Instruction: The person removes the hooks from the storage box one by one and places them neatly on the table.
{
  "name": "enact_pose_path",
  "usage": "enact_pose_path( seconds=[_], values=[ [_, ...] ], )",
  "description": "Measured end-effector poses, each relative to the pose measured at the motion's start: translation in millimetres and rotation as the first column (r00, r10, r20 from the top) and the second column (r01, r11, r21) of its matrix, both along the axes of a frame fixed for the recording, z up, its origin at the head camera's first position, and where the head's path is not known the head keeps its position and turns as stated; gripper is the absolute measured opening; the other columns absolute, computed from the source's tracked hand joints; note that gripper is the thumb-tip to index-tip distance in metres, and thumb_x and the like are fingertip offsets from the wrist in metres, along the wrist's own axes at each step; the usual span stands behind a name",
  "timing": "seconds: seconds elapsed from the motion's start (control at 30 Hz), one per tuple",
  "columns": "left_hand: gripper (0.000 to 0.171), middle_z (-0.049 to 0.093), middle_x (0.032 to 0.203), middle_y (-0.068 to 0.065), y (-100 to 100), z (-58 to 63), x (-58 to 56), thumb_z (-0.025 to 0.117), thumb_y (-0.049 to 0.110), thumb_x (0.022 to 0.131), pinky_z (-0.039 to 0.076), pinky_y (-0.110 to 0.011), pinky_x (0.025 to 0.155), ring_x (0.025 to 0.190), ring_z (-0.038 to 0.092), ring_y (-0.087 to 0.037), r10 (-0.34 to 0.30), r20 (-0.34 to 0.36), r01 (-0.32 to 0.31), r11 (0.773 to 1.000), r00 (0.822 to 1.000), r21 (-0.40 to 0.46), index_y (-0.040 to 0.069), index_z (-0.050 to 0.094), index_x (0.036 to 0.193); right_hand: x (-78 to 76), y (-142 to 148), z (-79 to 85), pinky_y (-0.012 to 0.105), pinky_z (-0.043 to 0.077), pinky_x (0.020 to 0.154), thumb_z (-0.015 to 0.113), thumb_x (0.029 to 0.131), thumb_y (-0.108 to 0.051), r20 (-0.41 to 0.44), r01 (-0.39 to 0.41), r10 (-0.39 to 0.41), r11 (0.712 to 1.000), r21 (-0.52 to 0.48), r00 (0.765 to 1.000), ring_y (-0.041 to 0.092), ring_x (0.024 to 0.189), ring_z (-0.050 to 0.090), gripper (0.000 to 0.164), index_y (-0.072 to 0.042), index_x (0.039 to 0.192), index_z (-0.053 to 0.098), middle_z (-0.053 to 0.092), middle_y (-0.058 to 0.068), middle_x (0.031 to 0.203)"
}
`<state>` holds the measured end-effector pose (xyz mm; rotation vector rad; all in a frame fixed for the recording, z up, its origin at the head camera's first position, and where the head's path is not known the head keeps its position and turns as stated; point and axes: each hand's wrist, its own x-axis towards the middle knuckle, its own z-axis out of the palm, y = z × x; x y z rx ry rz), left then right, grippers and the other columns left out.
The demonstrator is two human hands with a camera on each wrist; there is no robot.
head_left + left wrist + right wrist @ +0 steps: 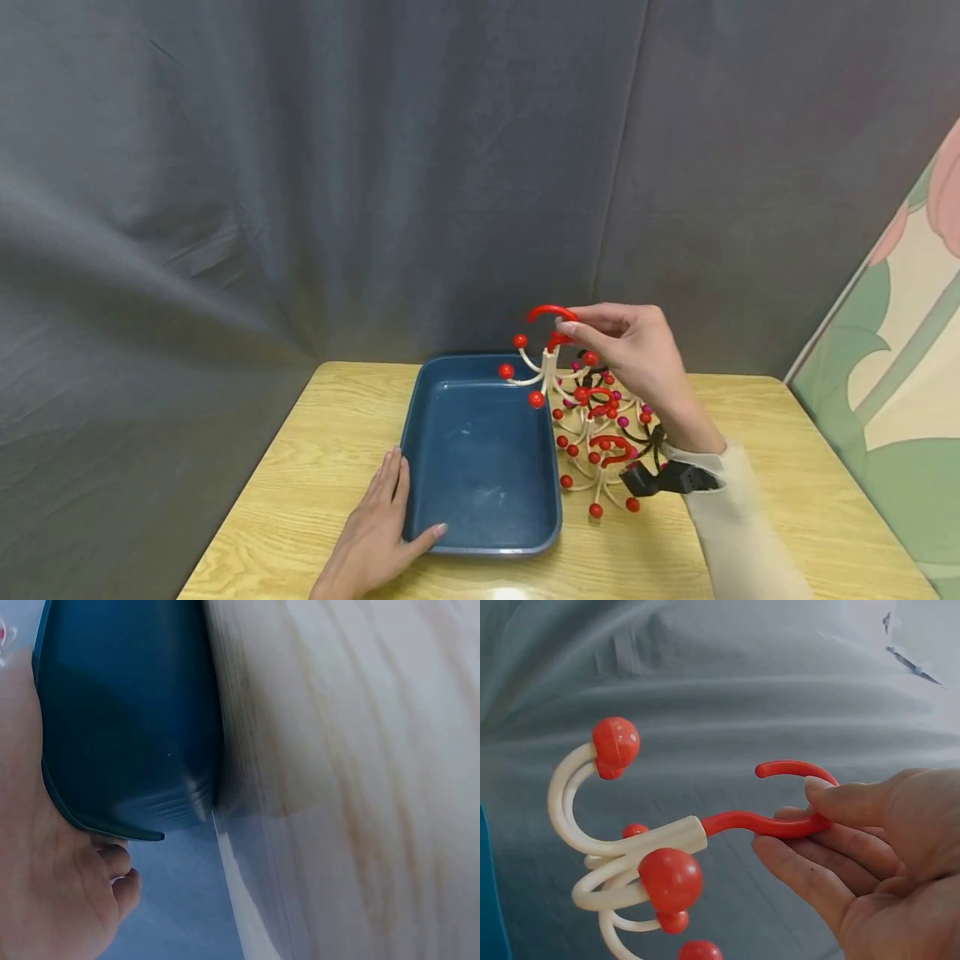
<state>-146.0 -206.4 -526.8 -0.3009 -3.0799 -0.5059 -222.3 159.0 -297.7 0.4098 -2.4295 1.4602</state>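
My right hand (pixel 630 337) pinches the red top of a multi-arm hook hanger (pixel 656 834) between thumb and fingers. Several curved cream arms tipped with red balls hang from its red hook (pixel 765 825). In the head view it is in the air over the right rear part of a blue tray (pixel 480 467). At the tray's front left corner my left hand (pixel 378 525) rests, fairly straight fingers along the side and thumb over the near rim. In the left wrist view, the tray's wall (pixel 135 712) hides part of this hand.
Right of the tray, several more hook hangers lie bunched on the wooden table (pixel 300 450), including a cream-and-red hanger (pixel 600 479) and a black hanger with magenta balls (pixel 656 435). A grey curtain (pixel 450 167) hangs behind; a flower-patterned panel (pixel 892 358) stands at right.
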Motion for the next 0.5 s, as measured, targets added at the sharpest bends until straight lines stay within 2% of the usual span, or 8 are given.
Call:
enact_pose_path(
  seconds=[0.13,0.2,0.3,0.5],
  values=[
    [0.116,0.009,0.178,-0.016,2,1.1,0.5,0.052,0.083,0.091,0.028,-0.052,0.132,0.167,0.010,-0.031,-0.004,-0.019,0.003,1.000,1.000,-0.007,0.001,0.021,0.167,17.5,27,4.3,0.031,0.033,0.041,0.082,0.091,-0.044,-0.026,0.071,-0.069,0.996,0.062,0.997,0.018,0.055,0.049,0.033,-0.019,0.113,0.083,0.082,-0.008,0.089],
    [0.116,0.009,0.178,-0.016,3,1.6,0.8,0.052,0.083,0.091,0.028,-0.052,0.132,0.167,0.010,-0.031,-0.006,-0.026,0.005,1.000,1.000,-0.013,0.001,0.021,0.167,24.8,40,2.5,0.033,0.028,0.040,0.082,0.091,-0.042,-0.032,0.102,-0.100,0.992,0.080,0.994,0.017,0.052,0.041,0.032,-0.018,0.112,0.083,0.080,-0.017,0.084],
    [0.115,0.009,0.178,-0.016,2,2.0,1.1,0.052,0.083,0.091,0.028,-0.052,0.133,0.167,0.010,-0.031,-0.006,-0.025,0.006,1.000,1.000,-0.014,0.002,0.021,0.167,35.6,58,-3.7,0.034,0.024,0.040,0.083,0.091,-0.039,-0.032,0.140,-0.138,0.986,0.094,0.990,0.013,0.053,0.038,0.031,-0.016,0.113,0.083,0.079,-0.024,0.083],
    [0.116,0.006,0.179,-0.015,1,2.4,1.8,0.051,0.084,0.091,0.026,-0.052,0.133,0.167,0.008,-0.031,-0.006,-0.002,0.006,1.000,1.000,-0.014,0.002,0.019,0.167,57.5,86,-21.7,0.027,0.040,0.054,0.083,0.092,-0.035,0.009,0.206,-0.208,0.973,0.102,0.978,-0.001,0.072,0.064,0.030,-0.015,0.114,0.083,0.081,-0.019,0.086]
  ],
)
